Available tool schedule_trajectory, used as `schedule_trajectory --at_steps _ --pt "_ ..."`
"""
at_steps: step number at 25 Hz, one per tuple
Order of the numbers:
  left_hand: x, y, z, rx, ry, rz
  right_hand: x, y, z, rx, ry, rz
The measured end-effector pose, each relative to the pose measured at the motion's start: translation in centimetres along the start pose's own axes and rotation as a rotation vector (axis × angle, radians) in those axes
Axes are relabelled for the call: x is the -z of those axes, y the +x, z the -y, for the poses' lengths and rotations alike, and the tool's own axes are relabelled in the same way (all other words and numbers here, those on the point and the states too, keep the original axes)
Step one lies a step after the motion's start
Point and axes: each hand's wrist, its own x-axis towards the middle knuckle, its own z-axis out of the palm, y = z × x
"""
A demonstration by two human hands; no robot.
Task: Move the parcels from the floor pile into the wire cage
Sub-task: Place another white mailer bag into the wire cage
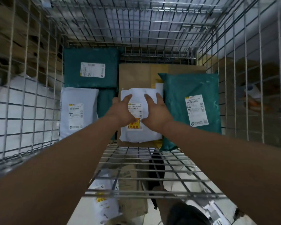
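Note:
Both my arms reach into the wire cage (31, 101). A white parcel (141, 132) with a label and an orange sticker lies on a brown cardboard box (136, 77) in the cage's middle. My left hand (120, 111) and my right hand (156, 112) lie flat on top of it, fingers spread and fairly straight. To the right a teal bag (177, 103) lies partly on the box. On the left are a white bag (78, 101) and a dark teal bag (91, 57) behind it.
The cage's mesh floor (136, 168) is bare near me. Through it I see parcels on the floor below (104, 207) and a dark shoe (183, 213). Cardboard shows behind the left cage wall (15, 38).

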Motion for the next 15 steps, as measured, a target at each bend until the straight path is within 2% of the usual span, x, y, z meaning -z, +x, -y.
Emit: schedule_trajectory --at_steps 4,8,15 --pt "4.4 -5.9 -1.4 -0.084 0.035 -0.061 4.3 -3.5 4.1 0.101 0.0 -0.018" --pt "8.0 -14.1 -1.2 -0.091 0.012 -0.136 8.8 -10.1 8.5 0.189 -0.006 -0.054" --pt "9.9 -28.4 1.4 -0.12 -0.002 -0.375 11.6 -23.2 15.9 0.275 0.012 -0.168"
